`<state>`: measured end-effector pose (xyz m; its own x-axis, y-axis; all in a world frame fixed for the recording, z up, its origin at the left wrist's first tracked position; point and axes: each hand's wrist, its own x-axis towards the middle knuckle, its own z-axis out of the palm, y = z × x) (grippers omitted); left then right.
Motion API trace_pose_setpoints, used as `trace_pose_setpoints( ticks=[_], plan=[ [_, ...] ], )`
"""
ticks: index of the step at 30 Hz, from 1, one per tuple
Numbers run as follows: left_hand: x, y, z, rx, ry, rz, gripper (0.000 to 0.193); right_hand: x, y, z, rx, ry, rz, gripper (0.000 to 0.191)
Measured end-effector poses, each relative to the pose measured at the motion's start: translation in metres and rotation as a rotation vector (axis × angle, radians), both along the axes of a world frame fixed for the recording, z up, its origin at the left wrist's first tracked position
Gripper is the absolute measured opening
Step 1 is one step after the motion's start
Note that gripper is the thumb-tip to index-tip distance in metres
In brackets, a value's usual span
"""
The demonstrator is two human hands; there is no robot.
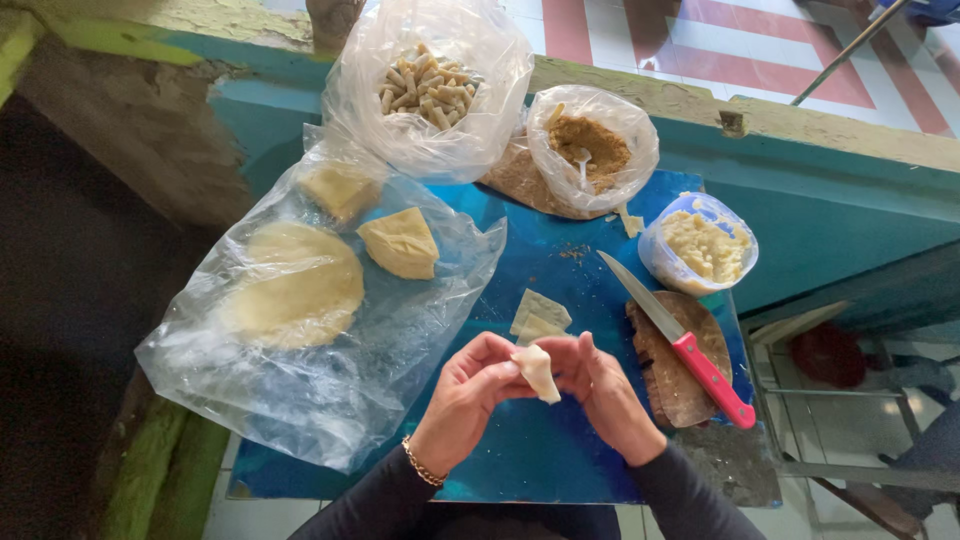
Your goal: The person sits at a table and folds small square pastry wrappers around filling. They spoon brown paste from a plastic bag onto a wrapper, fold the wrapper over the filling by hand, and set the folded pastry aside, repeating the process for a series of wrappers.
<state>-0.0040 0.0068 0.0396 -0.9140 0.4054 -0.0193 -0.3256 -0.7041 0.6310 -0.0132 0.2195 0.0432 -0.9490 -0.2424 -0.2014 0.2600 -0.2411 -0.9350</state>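
The left hand [470, 385] and the right hand [600, 385] meet in the middle, just above the blue counter [530, 455]. Both hands pinch one small dough piece [537, 372] between their fingertips. The left thumb and finger hold its left edge, and the right fingers hold its right side. The dough looks folded over, like a little pocket, and it is held up in the air, not lying on the counter.

To do this fold well, the fingers probably need to press softly along the edge, so the dough closes and does not tear. Both hands should keep the piece steady between them. A hard squeeze could push the inside out.

Just past the fingertips, more cut dough squares [540, 316] lie flat on the counter. To the right of the right hand sits a brown wooden board [660, 375] with a knife [680, 345] on it. The knife has a pink handle, and the handle end is close to the right wrist. Farther past the right hand stands a round tub [700, 245] of pale mash. Straight ahead, far from both hands, a bag of brown crumbly filling [592, 148] sits open with a small spoon in it. Beside it is a bag of small rolled pieces [428, 85]. To the left of the left hand, a big clear bag [330, 370] holds flat round dough [297, 285] and a wedge of dough [400, 243].
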Motion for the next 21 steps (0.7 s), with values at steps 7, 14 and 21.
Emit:
trace_pose_setpoints(
  ticks=[7,14,21],
  plan=[
    [0.008,0.001,-0.007,-0.251,0.161,0.029,0.011,0.008,0.030,-0.019,-0.268,-0.102,0.041,0.018],
    [0.030,0.015,0.003,-1.144,0.392,0.298,0.014,0.017,0.039,-0.032,0.497,0.146,-0.071,0.017],
    [0.031,0.024,0.006,-1.377,0.652,0.443,0.016,-0.006,0.027,-0.011,0.777,0.332,-0.008,0.018]
  ],
)
